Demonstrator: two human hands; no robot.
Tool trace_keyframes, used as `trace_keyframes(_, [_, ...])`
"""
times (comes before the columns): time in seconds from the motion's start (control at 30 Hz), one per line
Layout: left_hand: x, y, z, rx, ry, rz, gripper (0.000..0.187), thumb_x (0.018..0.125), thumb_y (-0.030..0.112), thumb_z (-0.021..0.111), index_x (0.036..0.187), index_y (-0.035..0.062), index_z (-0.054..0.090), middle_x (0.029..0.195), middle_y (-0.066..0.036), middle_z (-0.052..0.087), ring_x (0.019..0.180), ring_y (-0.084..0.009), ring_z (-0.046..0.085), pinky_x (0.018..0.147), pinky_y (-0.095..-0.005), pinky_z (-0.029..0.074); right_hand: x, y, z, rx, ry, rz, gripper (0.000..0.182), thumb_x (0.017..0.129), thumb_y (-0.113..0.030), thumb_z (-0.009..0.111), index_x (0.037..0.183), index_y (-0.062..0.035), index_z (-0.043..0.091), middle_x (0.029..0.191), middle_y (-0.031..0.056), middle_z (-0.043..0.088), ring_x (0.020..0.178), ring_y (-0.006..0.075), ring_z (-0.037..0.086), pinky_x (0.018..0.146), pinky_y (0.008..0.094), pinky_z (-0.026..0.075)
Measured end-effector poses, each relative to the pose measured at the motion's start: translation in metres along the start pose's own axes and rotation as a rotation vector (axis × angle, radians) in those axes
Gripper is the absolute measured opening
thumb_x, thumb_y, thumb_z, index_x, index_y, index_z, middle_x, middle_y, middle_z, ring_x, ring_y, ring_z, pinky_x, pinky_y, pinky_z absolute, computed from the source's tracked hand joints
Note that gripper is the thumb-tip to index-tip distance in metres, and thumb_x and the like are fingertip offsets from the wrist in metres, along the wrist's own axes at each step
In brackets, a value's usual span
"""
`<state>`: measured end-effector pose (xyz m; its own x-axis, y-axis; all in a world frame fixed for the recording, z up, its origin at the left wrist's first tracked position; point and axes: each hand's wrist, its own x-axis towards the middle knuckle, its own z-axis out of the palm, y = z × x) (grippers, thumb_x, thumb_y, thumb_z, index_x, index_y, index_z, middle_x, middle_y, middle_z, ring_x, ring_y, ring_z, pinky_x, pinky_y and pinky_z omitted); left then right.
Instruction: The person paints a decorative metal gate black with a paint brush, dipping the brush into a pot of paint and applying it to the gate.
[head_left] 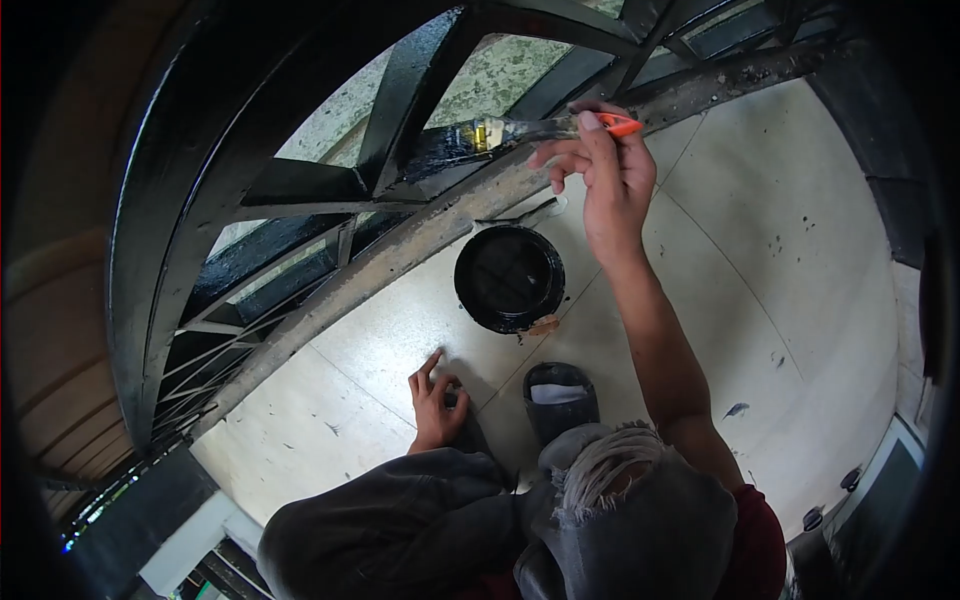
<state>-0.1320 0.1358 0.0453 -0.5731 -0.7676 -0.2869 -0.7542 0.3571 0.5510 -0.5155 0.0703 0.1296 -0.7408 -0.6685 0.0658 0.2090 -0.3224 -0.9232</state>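
From the head view: the right hand (615, 190) is closed round the orange handle of a paintbrush (485, 137), its dark bristles right up at the black lattice frame (388, 115), though whether they touch is hard to call! Below, the left hand (436, 412) holds nothing, fingers loosely bent and apart above the tiled floor (720, 310). Between the two hands sits a round pot (462, 278), black inside, just ahead of a dark sandal (576, 416).
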Motion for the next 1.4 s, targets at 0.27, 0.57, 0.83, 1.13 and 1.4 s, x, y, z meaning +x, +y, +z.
trace_keyframes(0.27, [0.001,-0.004,0.004,0.018,0.019,0.015,0.017,0.076,0.009,0.071,0.092,0.0083,0.067,0.149,-0.018,0.048,0.124,-0.0392,0.044,0.098,-0.0459,0.041,0.009,0.018,-0.012,0.070,0.002,-0.091,0.021,0.105,-0.014,0.054,0.118,0.0024,0.054,0.088,0.0112,0.066,0.075,0.0171,0.071,0.055,0.0259,0.049])
trace_keyframes(0.57, [0.000,-0.004,0.004,0.036,-0.002,-0.014,0.016,0.076,0.008,0.071,0.091,0.0082,0.068,0.149,-0.018,0.047,0.120,-0.0380,0.044,0.097,-0.0440,0.041,0.012,0.014,0.010,-0.010,-0.067,-0.144,0.019,0.105,-0.010,0.052,0.116,0.0055,0.055,0.097,0.0147,0.065,0.074,0.0224,0.071,0.059,0.0296,0.051])
trace_keyframes(0.83, [-0.003,-0.009,0.007,0.044,0.002,-0.004,0.015,0.075,0.005,0.068,0.089,0.0089,0.068,0.150,-0.017,0.046,0.121,-0.0371,0.043,0.101,-0.0453,0.039,0.015,0.014,0.008,0.068,-0.127,-0.147,0.021,0.103,-0.017,0.059,0.112,0.0022,0.055,0.082,0.0104,0.067,0.072,0.0136,0.069,0.058,0.0254,0.053])
trace_keyframes(1.13, [-0.006,-0.017,0.010,0.047,-0.002,0.018,0.015,0.075,0.003,0.066,0.089,0.0093,0.067,0.150,-0.019,0.044,0.126,-0.0378,0.040,0.100,-0.0470,0.038,0.029,0.003,0.005,-0.091,-0.269,-0.132,0.024,0.105,-0.019,0.056,0.119,0.0002,0.056,0.090,0.0081,0.064,0.078,0.0131,0.068,0.064,0.0261,0.053])
trace_keyframes(1.4, [-0.002,-0.003,0.005,0.038,-0.024,-0.023,0.014,0.074,0.003,0.066,0.086,0.0098,0.068,0.150,-0.018,0.045,0.118,-0.0366,0.043,0.099,-0.0456,0.040,0.037,0.009,0.010,-0.117,-0.204,-0.300,0.024,0.101,-0.019,0.061,0.097,0.0039,0.055,0.066,0.0102,0.067,0.061,0.0158,0.070,0.053,0.0277,0.051])
